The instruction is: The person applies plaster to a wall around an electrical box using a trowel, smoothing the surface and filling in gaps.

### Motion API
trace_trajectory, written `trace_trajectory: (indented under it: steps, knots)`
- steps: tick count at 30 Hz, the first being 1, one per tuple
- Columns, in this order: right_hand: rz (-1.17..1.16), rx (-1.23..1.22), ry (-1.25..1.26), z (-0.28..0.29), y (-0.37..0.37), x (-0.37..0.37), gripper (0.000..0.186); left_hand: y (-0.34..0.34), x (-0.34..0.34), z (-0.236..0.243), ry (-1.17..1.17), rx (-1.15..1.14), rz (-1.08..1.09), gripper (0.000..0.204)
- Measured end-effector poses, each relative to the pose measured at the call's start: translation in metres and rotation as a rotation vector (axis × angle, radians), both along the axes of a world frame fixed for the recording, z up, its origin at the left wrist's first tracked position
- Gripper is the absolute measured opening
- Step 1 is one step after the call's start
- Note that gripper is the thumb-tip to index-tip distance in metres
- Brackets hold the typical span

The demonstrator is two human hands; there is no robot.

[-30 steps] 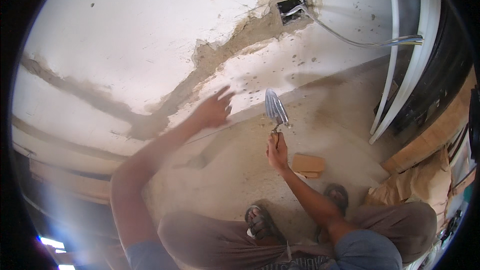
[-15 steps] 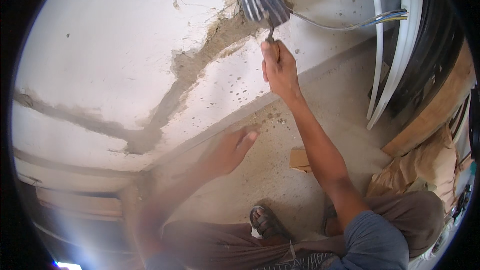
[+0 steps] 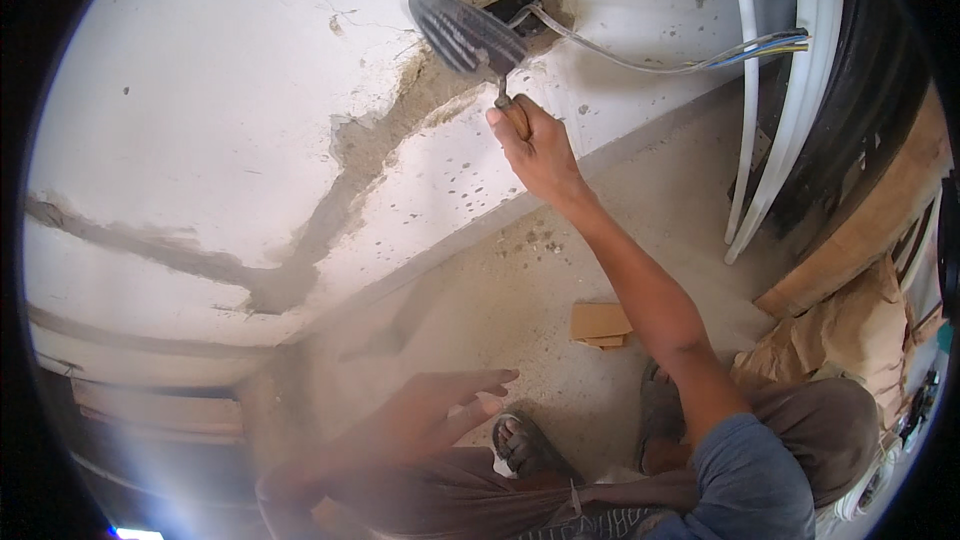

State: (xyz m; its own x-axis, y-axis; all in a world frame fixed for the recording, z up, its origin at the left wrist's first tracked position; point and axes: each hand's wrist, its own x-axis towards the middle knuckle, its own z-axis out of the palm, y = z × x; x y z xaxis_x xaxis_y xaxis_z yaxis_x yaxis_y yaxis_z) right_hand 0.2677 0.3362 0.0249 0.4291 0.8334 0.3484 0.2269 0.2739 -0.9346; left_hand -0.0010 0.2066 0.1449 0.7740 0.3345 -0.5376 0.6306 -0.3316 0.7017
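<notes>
At the wall box point(image 3: 515, 8), a dark recess cut into the white wall point(image 3: 200, 110) near the top of the view, the trowel point(image 3: 466, 37) has its blade raised flat against the plaster just left of the opening. The right hand point(image 3: 540, 145) is wrapped tight round the trowel's wooden handle, directly below the box.

Running down and left from the box, a chased groove point(image 3: 370, 155) looks already filled with grey mortar as far as its bend low on the wall, and a second filled band continues leftward from there. By my reading the long run is largely packed, while the patch ringing the box is rough and uneven, so the filling and smoothing around the opening seems to be what is left. The blade is blurred, so I cannot tell whether it carries mortar.

A bundle of wires point(image 3: 660, 65) comes out of the box and trails right toward the white conduit pipes point(image 3: 770, 140) leaning there; the wires lie close to the blade's working area and could get in its way. Far below the box, the left hand point(image 3: 435, 410) hangs blurred above the floor point(image 3: 520, 290), fingers spread and holding nothing. A small piece of cardboard point(image 3: 600, 323) lies on the floor below and right of the box, and crumpled brown paper sacks point(image 3: 850, 330) sit further right.
</notes>
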Motion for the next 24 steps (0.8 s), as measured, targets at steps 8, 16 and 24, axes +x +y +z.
trace_trajectory:
  steps: [8,16,24]
  knots:
    - [0.03,0.114,0.179,-0.004,0.012,-0.024,0.044,-0.002,0.005,-0.002,0.109,0.044,-0.039,0.042]
    - [-0.042,0.133,0.105,-0.012,0.012,-0.02,0.045,0.009,0.011,-0.022,0.04,0.03,-0.053,0.042]
    - [0.055,0.05,0.02,-0.028,0.008,-0.026,0.041,0.01,0.015,-0.03,0.084,0.008,-0.084,0.042]
